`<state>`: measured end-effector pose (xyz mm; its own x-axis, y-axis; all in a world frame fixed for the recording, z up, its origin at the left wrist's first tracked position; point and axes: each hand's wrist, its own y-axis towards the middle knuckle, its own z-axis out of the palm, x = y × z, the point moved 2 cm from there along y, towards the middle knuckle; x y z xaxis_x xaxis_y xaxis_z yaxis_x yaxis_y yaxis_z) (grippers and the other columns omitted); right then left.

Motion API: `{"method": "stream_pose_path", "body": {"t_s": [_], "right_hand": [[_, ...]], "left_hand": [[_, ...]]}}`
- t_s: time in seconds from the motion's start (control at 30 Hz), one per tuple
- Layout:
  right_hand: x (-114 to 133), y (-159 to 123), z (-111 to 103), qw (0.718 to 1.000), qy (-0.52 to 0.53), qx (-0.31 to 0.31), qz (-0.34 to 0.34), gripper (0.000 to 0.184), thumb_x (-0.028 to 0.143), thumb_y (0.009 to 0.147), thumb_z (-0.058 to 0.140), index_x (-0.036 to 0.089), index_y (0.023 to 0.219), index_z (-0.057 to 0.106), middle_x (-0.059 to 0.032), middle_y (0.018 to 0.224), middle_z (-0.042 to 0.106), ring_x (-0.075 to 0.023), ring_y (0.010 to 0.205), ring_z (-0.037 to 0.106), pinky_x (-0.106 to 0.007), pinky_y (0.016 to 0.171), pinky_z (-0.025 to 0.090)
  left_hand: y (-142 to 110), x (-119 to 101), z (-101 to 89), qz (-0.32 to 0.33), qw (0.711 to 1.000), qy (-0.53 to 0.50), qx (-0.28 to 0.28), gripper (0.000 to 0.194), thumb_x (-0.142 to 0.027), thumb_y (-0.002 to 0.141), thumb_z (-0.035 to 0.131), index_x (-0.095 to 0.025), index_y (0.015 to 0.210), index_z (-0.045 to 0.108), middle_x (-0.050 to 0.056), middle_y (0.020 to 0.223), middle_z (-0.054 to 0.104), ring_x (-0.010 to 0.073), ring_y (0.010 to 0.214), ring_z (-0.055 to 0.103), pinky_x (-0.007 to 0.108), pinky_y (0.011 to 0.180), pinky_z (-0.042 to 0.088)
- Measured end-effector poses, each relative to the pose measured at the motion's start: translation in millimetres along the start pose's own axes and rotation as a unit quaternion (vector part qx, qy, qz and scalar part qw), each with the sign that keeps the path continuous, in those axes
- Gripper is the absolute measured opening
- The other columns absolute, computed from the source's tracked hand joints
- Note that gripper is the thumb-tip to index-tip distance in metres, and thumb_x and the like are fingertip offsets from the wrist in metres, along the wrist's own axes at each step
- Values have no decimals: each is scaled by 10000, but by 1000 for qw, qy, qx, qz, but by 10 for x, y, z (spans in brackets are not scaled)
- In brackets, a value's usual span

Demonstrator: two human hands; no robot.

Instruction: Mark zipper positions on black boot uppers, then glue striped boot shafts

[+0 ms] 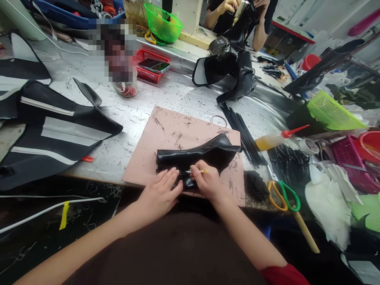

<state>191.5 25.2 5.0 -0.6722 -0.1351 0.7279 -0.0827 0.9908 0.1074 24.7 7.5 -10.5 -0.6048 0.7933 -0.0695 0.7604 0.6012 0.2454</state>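
A black leather piece (198, 156) lies across a pink work mat (175, 138) at the near edge of the table. My left hand (160, 192) rests flat on its near end, fingers stretched out and pressing it down. My right hand (208, 182) is closed in a pinch on a thin yellow-and-white pen-like tool (196, 171), whose tip touches the leather just beside my left fingertips.
Black strips (243, 132) and a metal ring (219, 120) lie past the mat. A glue bottle (276, 138), scissors (283, 196) and baskets (332, 113) crowd the right. Black-and-white panels (53, 130) lie left. Another person's hands (231, 6) work at the far side.
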Motion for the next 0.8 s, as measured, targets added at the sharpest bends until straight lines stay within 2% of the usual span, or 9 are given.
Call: {"method": "stream_pose_path", "body": {"t_s": [0.4,0.8], "right_hand": [[15,6,8,1000,-2,-4,-1,269,339,863,373,207,639,442,-1,561,581,-119,498,557,-207,516,402],[63,15,70,998,13,17,-56,250,337,855,386,203,658,463,-7,578,597,-119,503,557,-204,509,398]], "left_hand": [[-20,-20,1,-22,1000,-6,1,379,-307,705,629,-146,1046,596,184,1229,522,290,1180,446,421,972,372],[-11,-53,-44,-30,1000,4,2,433,-287,643,680,-131,1038,593,190,1226,523,287,1170,459,408,966,384]]}}
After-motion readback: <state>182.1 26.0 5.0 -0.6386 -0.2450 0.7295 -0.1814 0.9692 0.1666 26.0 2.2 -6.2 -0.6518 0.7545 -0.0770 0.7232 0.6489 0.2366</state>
